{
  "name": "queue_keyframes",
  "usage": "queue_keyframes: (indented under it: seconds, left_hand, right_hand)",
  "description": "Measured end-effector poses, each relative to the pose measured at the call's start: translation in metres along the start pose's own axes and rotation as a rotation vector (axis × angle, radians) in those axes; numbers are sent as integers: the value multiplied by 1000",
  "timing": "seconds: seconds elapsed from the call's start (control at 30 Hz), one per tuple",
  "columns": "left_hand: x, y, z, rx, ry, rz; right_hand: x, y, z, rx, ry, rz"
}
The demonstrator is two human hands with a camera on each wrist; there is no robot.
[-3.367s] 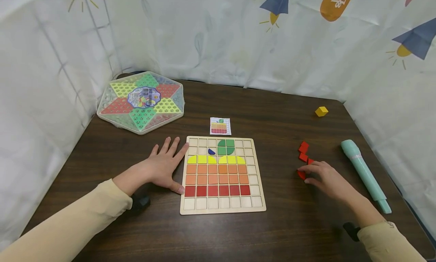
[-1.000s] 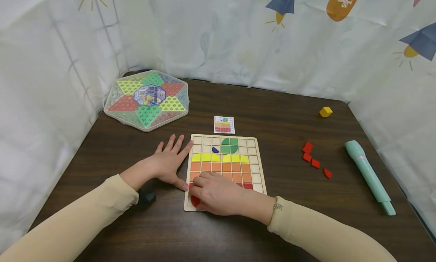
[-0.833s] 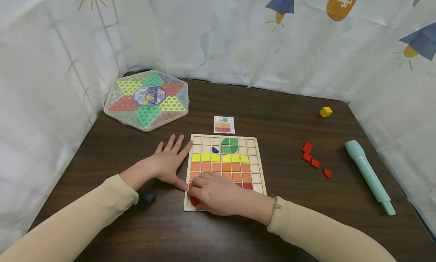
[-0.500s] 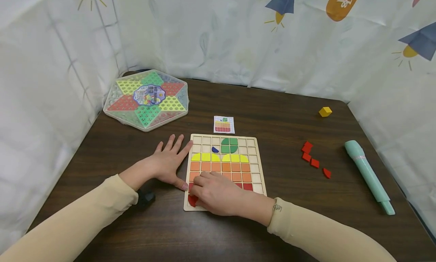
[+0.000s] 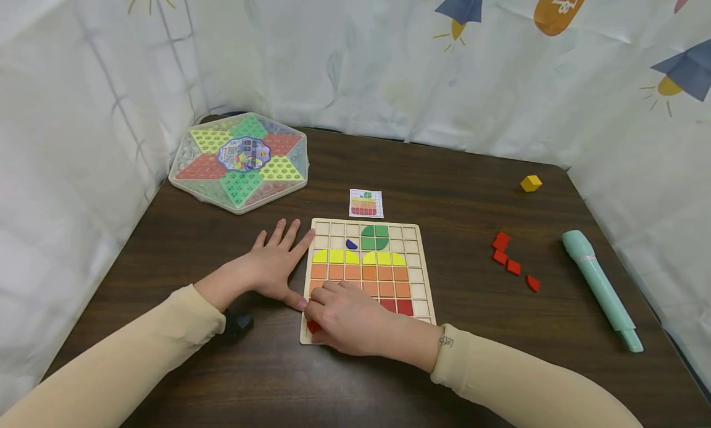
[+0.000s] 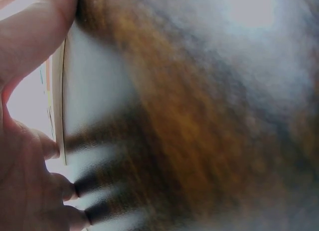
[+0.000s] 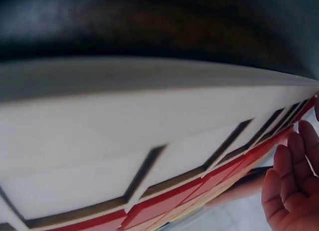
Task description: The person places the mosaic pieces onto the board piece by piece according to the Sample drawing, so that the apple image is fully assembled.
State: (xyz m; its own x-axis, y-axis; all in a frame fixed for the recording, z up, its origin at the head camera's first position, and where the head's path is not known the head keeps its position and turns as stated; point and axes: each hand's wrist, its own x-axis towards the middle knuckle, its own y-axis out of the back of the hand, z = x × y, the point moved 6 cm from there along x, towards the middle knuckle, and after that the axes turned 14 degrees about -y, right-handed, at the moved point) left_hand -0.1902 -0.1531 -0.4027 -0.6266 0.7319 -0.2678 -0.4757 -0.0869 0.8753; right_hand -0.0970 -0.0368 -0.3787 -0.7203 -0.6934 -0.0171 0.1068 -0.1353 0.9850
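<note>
A square wooden grid board lies on the table, with green, yellow, orange and dark red tiles and one small blue piece set in its cells. My left hand is spread on the table at the board's left, its index fingertip and thumb touching the edge. At the lower left corner cell my right hand holds a red tile between thumb and fingers. That hand covers part of the bottom rows. In the right wrist view the fingers reach toward the far end of the bottom row; the tile is mostly hidden there.
Several loose red tiles lie to the right, beside a mint-green tube-shaped thing. A yellow block is at the back right. A printed pattern card lies behind the board, and a hexagonal Chinese checkers box stands back left.
My right hand has carried a rounded red tile from the right-hand pile to the board's lower left corner. There the tile has shifted and turned slightly under the fingers. My left hand stays put.
</note>
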Motion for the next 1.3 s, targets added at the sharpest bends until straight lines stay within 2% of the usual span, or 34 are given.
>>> queue_keyframes:
  seconds: [0.33,0.47,0.53,0.67,0.77,0.87,1.07,1.17,1.3]
  left_hand:
    - [3,0,-1,-11,-4,-5]
    - [5,0,0,-14,-4,-6]
    - [5,0,0,-14,-3,-6]
    - [6,-1,-1,-18,-7,-7]
    - [5,-2,-1,-18,-14,-1]
    - [3,-1,-2,-7,-18,11]
    - [3,-1,-2,4,-27,27]
    - [3,-1,-1,4,-22,23]
    - [3,-1,-1,2,-16,20]
  right_hand:
    - [-6,3,10,114,21,5]
    - [-17,7,28,249,-2,-18]
    - [-25,8,42,302,-29,-2]
    - [-47,8,75,354,-104,63]
    - [-68,5,105,362,-191,82]
    - [-91,-1,138,361,-297,92]
    - [-144,-14,208,373,-473,183]
    - [-167,-22,242,392,-579,163]
    - [-196,-34,280,405,-720,72]
